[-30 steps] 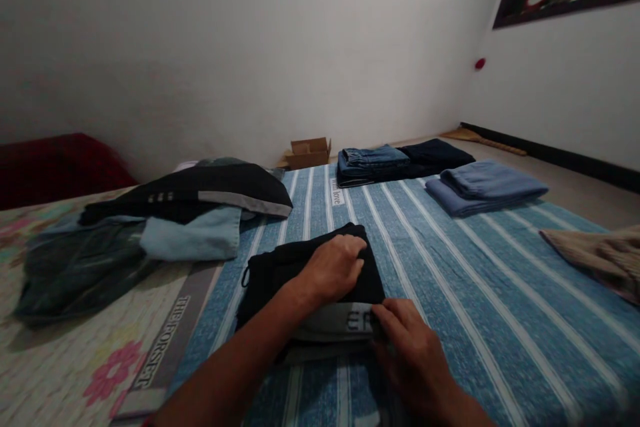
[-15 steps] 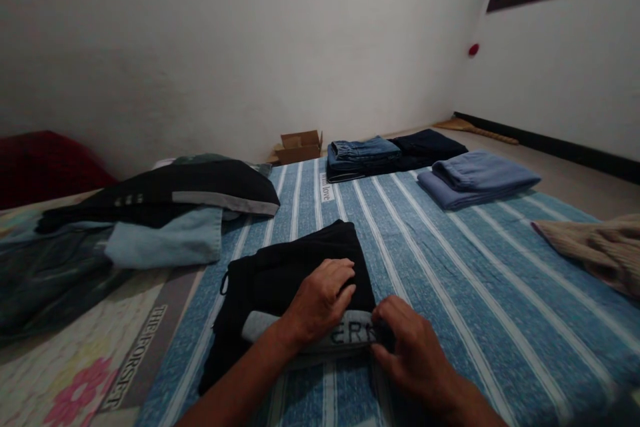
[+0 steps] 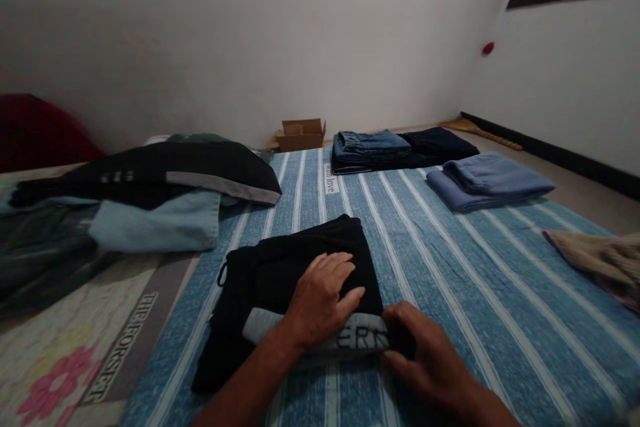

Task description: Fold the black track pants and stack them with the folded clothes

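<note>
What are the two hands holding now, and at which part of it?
The left hand lies flat on top of the folded black garment. The right hand grips its near right corner, at the grey band with letters.

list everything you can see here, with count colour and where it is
black garment: 1, black with a grey lettered band, folded on the striped sheet, under both hands
striped sheet: 1, blue and white, covering the bed
floral sheet: 1, pale with pink flowers, near left
loose clothes pile: 1, black, grey and light blue, left
folded jeans: 1 stack, blue, far middle
dark folded garment: 1, navy, beside the jeans
folded blue cloth: 1, light blue, right
tan cloth: 1, right edge
cardboard box: 1, brown, by the wall
left hand: flat on the garment
right hand: at the band's end
</note>
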A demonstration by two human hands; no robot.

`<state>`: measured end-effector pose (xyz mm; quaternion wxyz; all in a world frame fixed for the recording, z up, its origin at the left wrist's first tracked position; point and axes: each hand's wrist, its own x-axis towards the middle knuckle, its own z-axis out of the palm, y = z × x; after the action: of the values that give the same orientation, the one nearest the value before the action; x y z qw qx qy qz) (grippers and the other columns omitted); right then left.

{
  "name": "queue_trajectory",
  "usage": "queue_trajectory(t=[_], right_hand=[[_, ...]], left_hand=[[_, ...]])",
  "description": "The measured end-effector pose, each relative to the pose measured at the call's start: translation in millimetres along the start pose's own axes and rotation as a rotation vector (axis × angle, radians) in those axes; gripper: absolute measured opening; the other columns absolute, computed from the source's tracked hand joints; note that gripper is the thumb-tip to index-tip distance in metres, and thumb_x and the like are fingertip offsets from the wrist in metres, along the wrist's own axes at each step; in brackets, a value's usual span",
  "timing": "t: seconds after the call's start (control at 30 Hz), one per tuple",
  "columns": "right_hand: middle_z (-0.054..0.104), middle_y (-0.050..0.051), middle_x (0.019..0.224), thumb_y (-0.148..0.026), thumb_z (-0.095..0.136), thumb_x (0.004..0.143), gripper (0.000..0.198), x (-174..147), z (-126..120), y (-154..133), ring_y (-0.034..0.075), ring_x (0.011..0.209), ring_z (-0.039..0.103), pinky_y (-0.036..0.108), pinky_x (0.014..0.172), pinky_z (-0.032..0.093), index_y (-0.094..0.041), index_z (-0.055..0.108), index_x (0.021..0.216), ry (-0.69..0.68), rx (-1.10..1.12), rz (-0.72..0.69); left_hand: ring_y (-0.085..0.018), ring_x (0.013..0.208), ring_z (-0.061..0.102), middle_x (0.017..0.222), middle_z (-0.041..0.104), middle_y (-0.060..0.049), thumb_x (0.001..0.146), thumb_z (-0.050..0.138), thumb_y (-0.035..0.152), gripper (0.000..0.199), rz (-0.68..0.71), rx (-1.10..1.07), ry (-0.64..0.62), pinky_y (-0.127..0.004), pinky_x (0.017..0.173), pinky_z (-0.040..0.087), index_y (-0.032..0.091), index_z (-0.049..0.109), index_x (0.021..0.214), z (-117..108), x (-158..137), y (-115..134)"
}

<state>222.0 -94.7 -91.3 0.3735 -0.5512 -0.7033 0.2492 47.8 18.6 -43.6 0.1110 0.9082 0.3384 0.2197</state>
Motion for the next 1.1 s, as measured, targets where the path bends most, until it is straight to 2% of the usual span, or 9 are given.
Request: queue_trajectory(t=[0.1, 0.23, 0.37, 0.47, 0.63, 0.73, 0.83, 0.93, 1.1], right_hand=[[0.053, -0.001, 0.081, -0.01, 0.053, 0.069, 0.024, 3, -14, -2, 0.013, 0.07, 0.05, 0.025, 0.061, 0.039, -0.021, 0.05, 0.09, -0.098, 0.105, 0.08], [0.053, -0.002, 0.08, -0.005, 0.049, 0.066, 0.028, 6, -18, -2, 0.013, 0.069, 0.05, 0.024, 0.06, 0.039, -0.021, 0.052, 0.089, -0.13, 0.231, 0.159], [0.051, -0.003, 0.074, -0.005, 0.048, 0.067, 0.023, 8, -12, -3, 0.012, 0.066, 0.049, 0.024, 0.058, 0.038, -0.02, 0.053, 0.083, -0.072, 0.274, 0.204], [0.051, -0.004, 0.069, -0.006, 0.049, 0.069, 0.016, 10, -8, -4, 0.011, 0.063, 0.048, 0.023, 0.057, 0.037, -0.019, 0.054, 0.078, 0.002, 0.253, 0.225], [0.052, -0.003, 0.067, -0.011, 0.05, 0.073, 0.009, 11, -3, -4, 0.012, 0.062, 0.05, 0.023, 0.057, 0.038, -0.018, 0.055, 0.076, 0.049, 0.342, 0.26], [0.053, -0.003, 0.067, -0.014, 0.051, 0.073, 0.006, 11, -1, -4, 0.012, 0.062, 0.05, 0.024, 0.056, 0.039, -0.018, 0.054, 0.076, 0.068, 0.422, 0.3], [0.052, -0.003, 0.068, -0.015, 0.052, 0.073, 0.005, 7, 2, -6, 0.012, 0.061, 0.049, 0.024, 0.056, 0.038, -0.019, 0.052, 0.076, 0.145, 0.325, 0.317], [0.048, -0.003, 0.064, -0.019, 0.051, 0.078, 0.006, -1, 3, -12, 0.011, 0.057, 0.046, 0.024, 0.054, 0.035, -0.019, 0.05, 0.072, 0.208, 0.152, 0.266], [0.052, -0.002, 0.069, -0.018, 0.051, 0.078, 0.004, -10, -2, -20, 0.011, 0.06, 0.048, 0.023, 0.056, 0.034, -0.019, 0.055, 0.08, 0.09, 0.028, 0.129]], left_hand=[[-0.027, 0.114, 0.054, 0.12, 0.061, -0.012, 0.075, 0.063, 0.03, 0.03, -0.025, -0.052, -0.036, -0.05, 0.101, 0.036, 0.019, 0.062, 0.103, -3, 3, 0], [-0.028, 0.118, 0.05, 0.125, 0.058, -0.013, 0.073, 0.065, 0.034, 0.035, -0.059, -0.136, -0.127, -0.051, 0.104, 0.031, 0.019, 0.062, 0.104, -10, 4, -1], [-0.029, 0.124, 0.045, 0.13, 0.055, -0.01, 0.068, 0.07, 0.036, 0.035, -0.053, -0.236, -0.215, -0.054, 0.106, 0.025, 0.021, 0.062, 0.099, -18, 4, -3], [-0.03, 0.126, 0.042, 0.131, 0.054, -0.009, 0.066, 0.073, 0.037, 0.034, -0.046, -0.234, -0.254, -0.055, 0.106, 0.023, 0.023, 0.063, 0.095, -19, 4, -4], [-0.032, 0.128, 0.039, 0.134, 0.051, -0.009, 0.063, 0.076, 0.04, 0.043, -0.015, -0.193, -0.278, -0.055, 0.106, 0.021, 0.024, 0.064, 0.101, -16, 4, -4], [-0.031, 0.128, 0.039, 0.135, 0.05, -0.009, 0.067, 0.072, 0.043, 0.043, -0.021, -0.183, -0.292, -0.055, 0.107, 0.021, 0.024, 0.063, 0.104, -16, 5, -6], [-0.03, 0.129, 0.037, 0.137, 0.049, -0.008, 0.072, 0.067, 0.044, 0.038, -0.028, -0.173, -0.315, -0.055, 0.107, 0.019, 0.024, 0.063, 0.104, -17, 6, -6], [-0.028, 0.131, 0.036, 0.138, 0.048, -0.007, 0.078, 0.061, 0.042, 0.033, -0.045, -0.168, -0.33, -0.054, 0.108, 0.018, 0.024, 0.062, 0.106, -17, 6, -5], [-0.025, 0.132, 0.035, 0.138, 0.048, -0.006, 0.083, 0.053, 0.041, 0.032, -0.049, -0.14, -0.326, -0.054, 0.109, 0.018, 0.023, 0.061, 0.109, -14, 7, -4]])
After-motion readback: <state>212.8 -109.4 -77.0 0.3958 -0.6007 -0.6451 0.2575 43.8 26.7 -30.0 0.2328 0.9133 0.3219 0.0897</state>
